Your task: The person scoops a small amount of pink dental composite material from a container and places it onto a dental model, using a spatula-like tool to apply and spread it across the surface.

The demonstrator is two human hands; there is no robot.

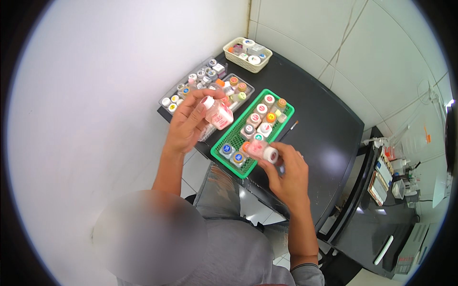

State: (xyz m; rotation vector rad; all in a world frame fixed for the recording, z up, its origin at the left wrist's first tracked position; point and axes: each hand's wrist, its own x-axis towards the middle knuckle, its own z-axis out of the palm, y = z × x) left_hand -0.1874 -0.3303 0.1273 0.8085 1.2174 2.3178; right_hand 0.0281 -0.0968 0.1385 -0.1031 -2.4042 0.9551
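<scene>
My left hand is closed around a clear jar of pink powder with a white cap, raised over the near edge of the clear trays. In my right hand is a second clear jar with pale pink contents, tipped sideways so that its white cap points right. That jar hangs above the green basket, which holds several small jars with white, orange, grey and blue caps. Both jars are apart from each other. My fingers hide part of each one.
Clear plastic trays of small pots stand on the left of the black table. A cream basket of jars sits at the back. A thin brush lies beside the green basket. Walls border the table; another black desk is at right.
</scene>
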